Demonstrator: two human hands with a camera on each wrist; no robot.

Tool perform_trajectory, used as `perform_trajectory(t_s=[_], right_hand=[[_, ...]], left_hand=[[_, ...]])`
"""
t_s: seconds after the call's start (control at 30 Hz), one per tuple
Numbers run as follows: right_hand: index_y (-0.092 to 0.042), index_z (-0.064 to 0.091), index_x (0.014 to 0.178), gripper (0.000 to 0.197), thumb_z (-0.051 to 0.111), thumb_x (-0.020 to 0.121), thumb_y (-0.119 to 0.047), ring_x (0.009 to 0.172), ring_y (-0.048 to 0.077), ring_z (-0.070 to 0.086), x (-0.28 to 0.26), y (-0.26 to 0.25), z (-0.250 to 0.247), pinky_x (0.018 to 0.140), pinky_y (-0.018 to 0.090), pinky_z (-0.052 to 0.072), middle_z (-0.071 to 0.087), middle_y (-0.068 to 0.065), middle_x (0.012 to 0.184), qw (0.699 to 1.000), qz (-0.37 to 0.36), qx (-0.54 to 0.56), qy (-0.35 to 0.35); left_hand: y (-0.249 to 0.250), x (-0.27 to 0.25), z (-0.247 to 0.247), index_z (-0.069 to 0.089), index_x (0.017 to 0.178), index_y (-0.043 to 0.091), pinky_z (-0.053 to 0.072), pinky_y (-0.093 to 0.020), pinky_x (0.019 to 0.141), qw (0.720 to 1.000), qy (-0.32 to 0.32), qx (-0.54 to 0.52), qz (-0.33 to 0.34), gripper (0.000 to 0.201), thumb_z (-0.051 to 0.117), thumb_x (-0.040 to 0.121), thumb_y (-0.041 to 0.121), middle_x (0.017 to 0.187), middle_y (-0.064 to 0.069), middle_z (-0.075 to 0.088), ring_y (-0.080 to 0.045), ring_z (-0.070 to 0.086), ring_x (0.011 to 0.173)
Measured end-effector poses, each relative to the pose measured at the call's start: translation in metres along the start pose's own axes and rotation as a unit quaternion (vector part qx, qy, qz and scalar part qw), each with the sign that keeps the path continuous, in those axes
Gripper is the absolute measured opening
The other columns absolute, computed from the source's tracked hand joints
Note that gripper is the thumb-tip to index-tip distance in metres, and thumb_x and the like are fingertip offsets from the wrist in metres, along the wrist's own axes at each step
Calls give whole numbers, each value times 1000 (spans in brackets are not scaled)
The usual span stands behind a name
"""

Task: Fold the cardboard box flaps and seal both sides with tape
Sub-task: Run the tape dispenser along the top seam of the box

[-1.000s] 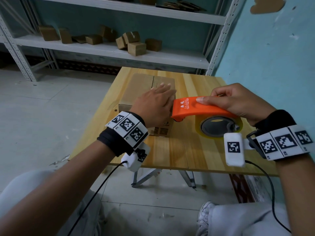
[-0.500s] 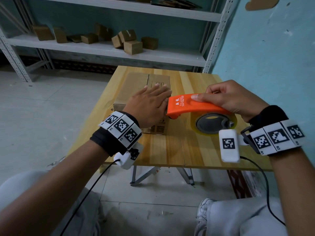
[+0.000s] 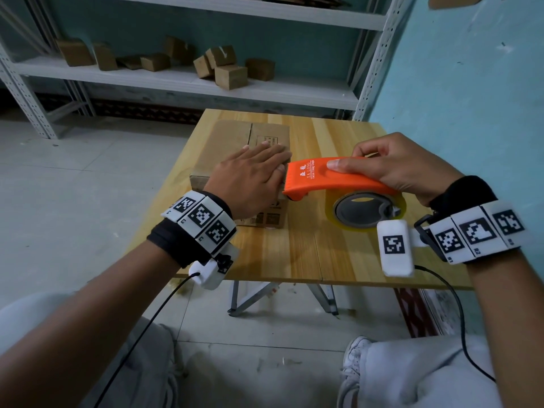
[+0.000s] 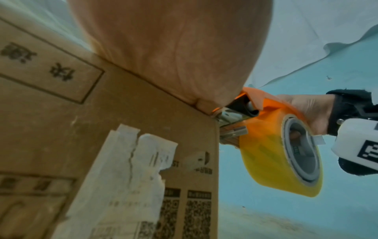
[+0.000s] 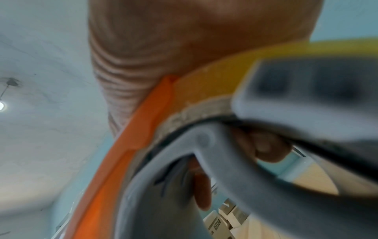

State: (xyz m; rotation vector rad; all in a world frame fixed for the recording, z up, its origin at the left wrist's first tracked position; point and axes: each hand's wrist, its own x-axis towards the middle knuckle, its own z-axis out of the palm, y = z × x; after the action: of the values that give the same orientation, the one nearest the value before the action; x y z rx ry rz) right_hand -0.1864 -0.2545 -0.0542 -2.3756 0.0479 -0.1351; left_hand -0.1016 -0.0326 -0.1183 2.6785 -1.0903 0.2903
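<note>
A brown cardboard box [image 3: 235,136] with its top flaps folded down lies on the wooden table [image 3: 318,248]. My left hand [image 3: 250,175] lies flat on the box top with straight fingers, pressing the flaps near the right edge. My right hand [image 3: 391,163] grips an orange tape dispenser [image 3: 321,175] that carries a yellowish tape roll [image 3: 368,213]. The dispenser's front end meets the box's upper right edge beside my left fingers. In the left wrist view the box side [image 4: 126,145] bears a torn white label, and the dispenser [image 4: 270,106] touches its corner. The right wrist view shows the dispenser [image 5: 126,153] blurred and close.
A metal shelf [image 3: 191,83] behind the table holds several small cardboard boxes [image 3: 229,75]. A blue wall [image 3: 459,83] runs along the table's right side. Bare tabletop lies in front of the box, and grey floor tiles [image 3: 73,172] lie to the left.
Both hands have kept their places on the box and the dispenser; the dispenser's front end has stayed at the box's right edge. Only the head view has shifted slightly.
</note>
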Motion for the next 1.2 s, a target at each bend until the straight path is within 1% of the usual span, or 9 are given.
perform_trajectory(t_s=[0.2,0.37,0.5,0.67,0.77,0.87,1.03,1.13,1.2], right_hand=[[-8,70,83,58,67,66,-64,64,5,64,-1,1,-1,63,21,47,70,2,78,1000,-6,-11,-2],[-9,70,84,54,68,69,-61,69,10,65,-1,1,-2,64,22,48,70,4,81,1000,5,-13,-5],[-9,70,84,56,67,68,-63,68,8,64,-1,2,-4,63,22,47,70,4,81,1000,7,-20,-10],[-8,70,85,58,67,67,-62,70,13,65,-4,9,-11,63,24,48,70,8,82,1000,20,-20,-5],[-10,70,83,52,67,68,-60,68,12,64,-6,10,-11,59,21,47,69,4,79,1000,27,-14,-9],[-10,70,85,53,67,69,-60,66,9,64,-6,11,-12,58,20,46,69,4,80,999,28,-15,-11],[-8,70,88,54,67,70,-58,74,16,64,-8,17,-17,62,24,47,69,7,85,999,37,-13,-9],[-10,70,84,51,68,70,-59,77,18,66,-8,19,-16,67,27,50,70,7,85,999,39,-19,-13],[-11,70,83,49,68,71,-59,76,18,66,-8,19,-16,67,27,50,70,7,84,999,39,-20,-11]], left_hand=[[-1,0,2,22,151,27,10,-38,120,1000,-1,3,0,49,17,104,39,158,4,21,-14,13,147],[-1,0,2,22,151,26,10,-38,120,1000,-5,9,1,51,15,102,41,159,3,21,-14,13,147],[-1,-1,1,22,151,26,10,-37,120,1000,-6,8,-4,57,10,97,43,159,4,20,-13,13,147],[1,-1,0,23,150,28,9,-36,121,1000,-2,-1,-11,63,6,92,44,158,7,20,-11,12,147],[1,-1,0,22,150,28,9,-36,121,1000,-7,0,-11,63,6,92,44,159,6,19,-11,12,147],[2,-1,0,22,150,28,8,-35,120,1000,-5,1,-11,61,7,94,43,159,6,19,-11,12,147],[2,-1,1,23,150,29,7,-34,120,1000,-2,-6,-14,62,6,92,44,158,8,20,-10,12,147],[2,-2,0,23,150,29,7,-34,120,1000,-1,-4,-15,63,6,92,44,158,8,20,-10,12,147],[2,-1,0,23,150,29,8,-34,120,1000,-1,-7,-15,63,6,92,44,158,8,19,-10,12,147]])
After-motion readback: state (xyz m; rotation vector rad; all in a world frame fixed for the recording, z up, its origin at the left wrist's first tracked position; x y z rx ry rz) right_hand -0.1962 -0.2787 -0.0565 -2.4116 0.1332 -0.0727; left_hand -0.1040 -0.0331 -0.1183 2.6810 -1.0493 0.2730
